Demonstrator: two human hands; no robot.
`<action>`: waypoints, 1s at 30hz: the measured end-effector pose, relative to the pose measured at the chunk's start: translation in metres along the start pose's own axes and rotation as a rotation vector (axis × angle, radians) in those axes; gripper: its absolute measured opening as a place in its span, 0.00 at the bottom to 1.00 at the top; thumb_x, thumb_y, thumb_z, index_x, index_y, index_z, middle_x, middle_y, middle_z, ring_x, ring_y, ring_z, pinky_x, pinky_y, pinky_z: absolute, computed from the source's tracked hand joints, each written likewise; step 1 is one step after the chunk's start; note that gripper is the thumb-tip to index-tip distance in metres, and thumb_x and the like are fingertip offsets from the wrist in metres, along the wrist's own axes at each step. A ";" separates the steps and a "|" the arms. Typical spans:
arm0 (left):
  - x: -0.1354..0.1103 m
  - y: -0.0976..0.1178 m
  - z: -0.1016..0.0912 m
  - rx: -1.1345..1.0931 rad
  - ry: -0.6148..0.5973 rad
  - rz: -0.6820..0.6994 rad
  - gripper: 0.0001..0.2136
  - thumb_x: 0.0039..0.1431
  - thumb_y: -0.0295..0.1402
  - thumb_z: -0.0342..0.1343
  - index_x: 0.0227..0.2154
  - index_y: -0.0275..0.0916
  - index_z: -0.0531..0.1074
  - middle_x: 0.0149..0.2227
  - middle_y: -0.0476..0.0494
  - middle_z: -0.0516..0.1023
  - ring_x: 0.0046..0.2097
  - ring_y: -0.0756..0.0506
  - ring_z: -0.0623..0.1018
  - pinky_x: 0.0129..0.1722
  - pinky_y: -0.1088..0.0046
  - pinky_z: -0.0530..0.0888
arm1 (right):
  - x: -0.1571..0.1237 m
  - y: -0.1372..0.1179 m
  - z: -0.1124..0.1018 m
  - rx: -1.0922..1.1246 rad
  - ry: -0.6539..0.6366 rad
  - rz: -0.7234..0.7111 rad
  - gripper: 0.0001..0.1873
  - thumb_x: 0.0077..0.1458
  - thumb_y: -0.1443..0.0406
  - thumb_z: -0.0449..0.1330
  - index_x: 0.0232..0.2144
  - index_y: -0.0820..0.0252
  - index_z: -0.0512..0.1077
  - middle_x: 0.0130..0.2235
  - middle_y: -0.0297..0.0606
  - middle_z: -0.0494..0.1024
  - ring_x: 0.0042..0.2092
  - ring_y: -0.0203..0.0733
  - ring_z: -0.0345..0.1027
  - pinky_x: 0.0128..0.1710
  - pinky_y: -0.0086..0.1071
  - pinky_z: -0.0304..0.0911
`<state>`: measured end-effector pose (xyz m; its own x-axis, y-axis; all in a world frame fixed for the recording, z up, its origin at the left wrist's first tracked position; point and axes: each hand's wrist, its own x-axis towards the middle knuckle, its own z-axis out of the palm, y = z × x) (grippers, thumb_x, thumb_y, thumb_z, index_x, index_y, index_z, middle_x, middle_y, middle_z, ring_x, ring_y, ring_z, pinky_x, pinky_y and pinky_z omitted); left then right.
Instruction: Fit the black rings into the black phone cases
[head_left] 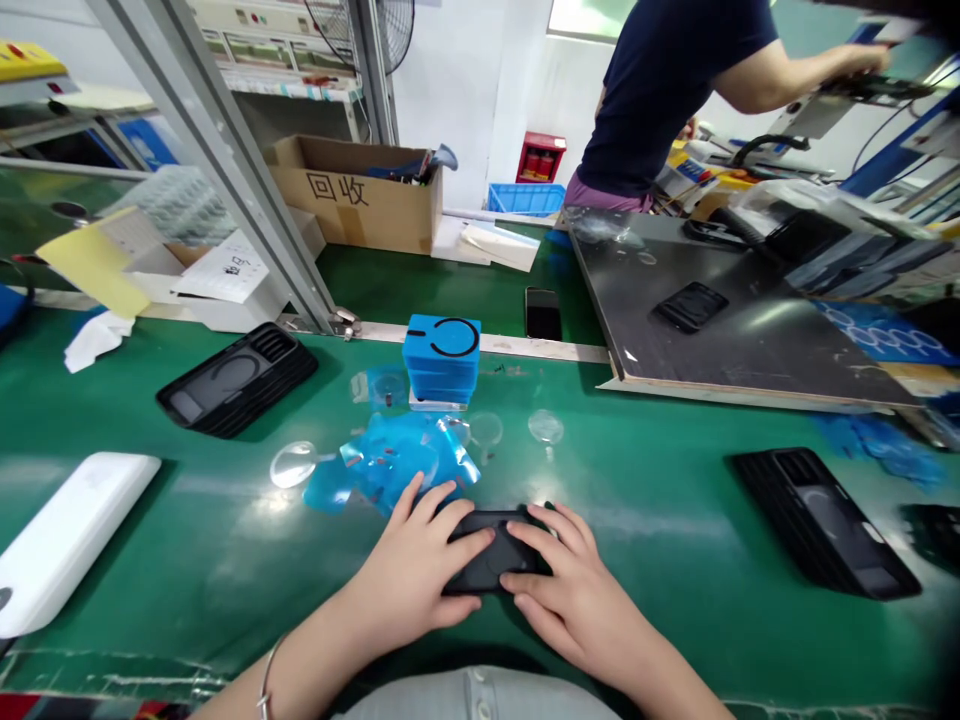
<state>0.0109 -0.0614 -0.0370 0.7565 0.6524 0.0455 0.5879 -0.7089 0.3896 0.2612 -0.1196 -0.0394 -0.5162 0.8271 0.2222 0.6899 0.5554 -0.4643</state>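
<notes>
The left hand [409,565] and right hand [581,590] meet near the close edge of the green workbench mat [660,640], curved inward with fingers spread around a black phone case [491,555]. The case lies almost flat between them, and both hands have hold of it from its two sides, though they cover so much of it that the firmness of the grip is hard to judge. A thin bracelet [264,680] circles the left wrist. Just beyond the left fingertips lies a crumpled heap of blue protective film [397,460], with clear round film discs [293,464] scattered to its left and far side. Farther on stands a stack of blue foam blocks [442,358] marked with a black ring. Another black phone case [236,380] lies to the far left, a third [821,520] lies to the right, and a white phone case [67,540] sits at the left edge. Beyond the bench, a smartphone [543,313] lies face up, and a co-worker [667,110] in a dark shirt reaches toward a machine [847,100] at the far right.
</notes>
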 end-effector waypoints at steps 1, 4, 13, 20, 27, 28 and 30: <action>-0.001 0.001 0.001 0.018 0.008 0.006 0.27 0.54 0.50 0.63 0.57 0.53 0.69 0.58 0.42 0.72 0.64 0.30 0.64 0.65 0.37 0.49 | -0.002 0.004 0.000 0.021 0.009 -0.007 0.14 0.62 0.67 0.56 0.45 0.47 0.78 0.57 0.40 0.72 0.64 0.57 0.54 0.59 0.64 0.56; -0.006 0.002 0.005 0.062 0.039 0.038 0.33 0.53 0.49 0.64 0.62 0.52 0.65 0.65 0.39 0.65 0.65 0.29 0.61 0.64 0.38 0.52 | -0.011 0.015 -0.003 0.099 0.108 0.033 0.14 0.64 0.68 0.53 0.41 0.50 0.78 0.56 0.42 0.72 0.63 0.54 0.57 0.57 0.55 0.62; 0.014 -0.031 -0.085 0.019 0.593 -0.042 0.16 0.63 0.31 0.54 0.53 0.47 0.70 0.53 0.44 0.76 0.57 0.40 0.73 0.61 0.56 0.66 | -0.008 0.074 -0.072 -0.176 0.451 0.259 0.11 0.62 0.63 0.56 0.40 0.51 0.79 0.46 0.41 0.79 0.52 0.50 0.70 0.54 0.47 0.65; 0.099 -0.073 -0.158 -0.334 0.601 -0.472 0.26 0.58 0.46 0.53 0.58 0.42 0.70 0.57 0.42 0.75 0.53 0.38 0.77 0.53 0.61 0.75 | 0.075 0.192 -0.139 -0.345 0.523 0.684 0.28 0.60 0.57 0.52 0.59 0.66 0.67 0.64 0.56 0.61 0.43 0.46 0.76 0.48 0.40 0.70; 0.115 -0.089 -0.163 -0.267 0.377 -0.568 0.18 0.56 0.44 0.54 0.44 0.42 0.81 0.44 0.45 0.84 0.45 0.39 0.82 0.45 0.67 0.78 | 0.112 0.251 -0.147 -0.381 0.442 0.885 0.31 0.58 0.55 0.53 0.59 0.65 0.68 0.58 0.57 0.69 0.53 0.64 0.70 0.48 0.50 0.67; 0.112 -0.087 -0.165 -0.247 0.378 -0.565 0.19 0.56 0.44 0.54 0.46 0.42 0.79 0.45 0.45 0.83 0.45 0.40 0.82 0.44 0.68 0.78 | 0.110 0.253 -0.146 -0.382 0.444 0.899 0.30 0.58 0.54 0.53 0.58 0.64 0.70 0.57 0.56 0.71 0.52 0.63 0.70 0.46 0.49 0.67; 0.106 -0.083 -0.170 -0.193 0.376 -0.546 0.20 0.56 0.44 0.53 0.48 0.42 0.78 0.48 0.44 0.82 0.47 0.39 0.81 0.46 0.67 0.77 | 0.104 0.251 -0.143 -0.381 0.452 0.910 0.27 0.57 0.52 0.53 0.51 0.61 0.75 0.52 0.54 0.74 0.48 0.61 0.72 0.42 0.47 0.68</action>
<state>-0.0069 0.1121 0.0919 0.1950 0.9758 0.0984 0.7688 -0.2144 0.6025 0.4537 0.1185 -0.0101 0.4497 0.8544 0.2604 0.8719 -0.3567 -0.3354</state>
